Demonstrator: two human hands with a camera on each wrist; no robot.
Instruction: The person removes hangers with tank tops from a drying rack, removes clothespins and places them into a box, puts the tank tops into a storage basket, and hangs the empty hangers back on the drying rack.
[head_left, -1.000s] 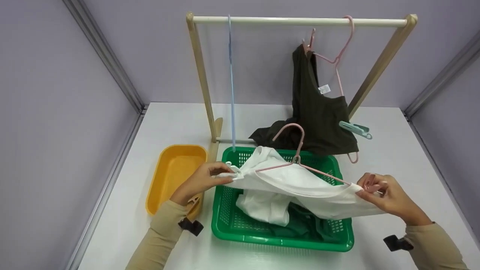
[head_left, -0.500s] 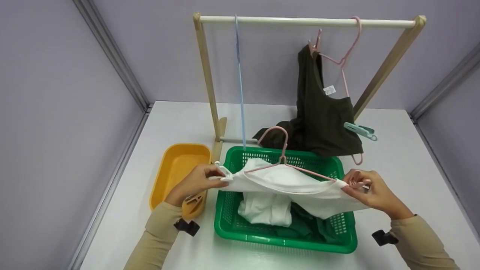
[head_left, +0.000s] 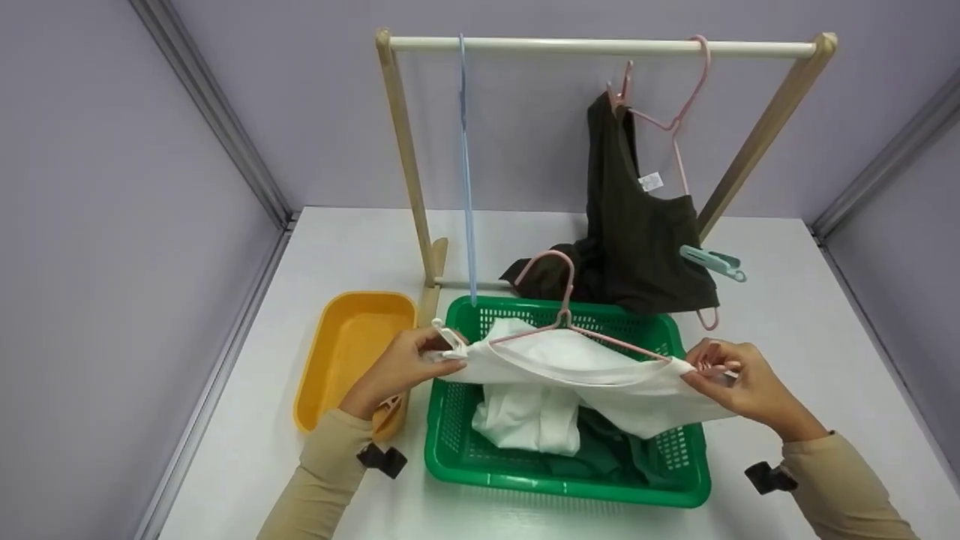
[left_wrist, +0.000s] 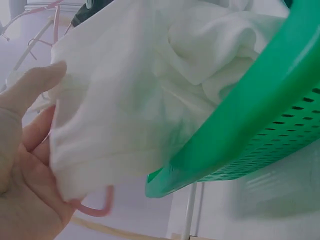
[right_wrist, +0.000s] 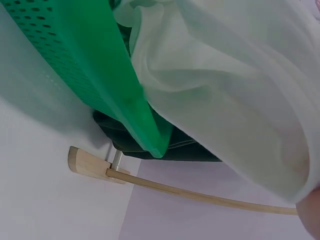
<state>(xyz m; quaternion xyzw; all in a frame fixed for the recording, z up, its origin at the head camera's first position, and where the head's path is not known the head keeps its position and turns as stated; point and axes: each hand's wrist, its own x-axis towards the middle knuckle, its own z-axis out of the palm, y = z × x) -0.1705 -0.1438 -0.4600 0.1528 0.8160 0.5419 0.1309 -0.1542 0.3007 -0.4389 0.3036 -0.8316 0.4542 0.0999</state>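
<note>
A white shirt [head_left: 525,365] hangs on a pink hanger [head_left: 566,289] over the green basket [head_left: 555,491], its neckline spread wide. At one shoulder my left hand [head_left: 397,367] pinches the cloth beside a white clothespin [head_left: 450,339]. The left wrist view shows the thumb [left_wrist: 50,75] lying on the white fabric. My right hand [head_left: 739,382] pinches the opposite shoulder, where a pink clothespin [head_left: 716,369] shows among the fingers. Only a bit of the right hand shows in the right wrist view. More white cloth [head_left: 525,427] and dark green cloth [head_left: 600,457] lie in the basket.
Behind the basket stands a wooden rack with a white bar [head_left: 570,46]. It bears a blue hanger [head_left: 466,172] and a dark garment [head_left: 637,232] on another pink hanger [head_left: 686,97], with a teal clothespin [head_left: 712,262]. A yellow tray [head_left: 311,375] sits at left.
Both hands keep hold of the shirt. The right hand and hanger have shifted left, and the hanger sits more level between the hands. The head view has also shifted slightly.
</note>
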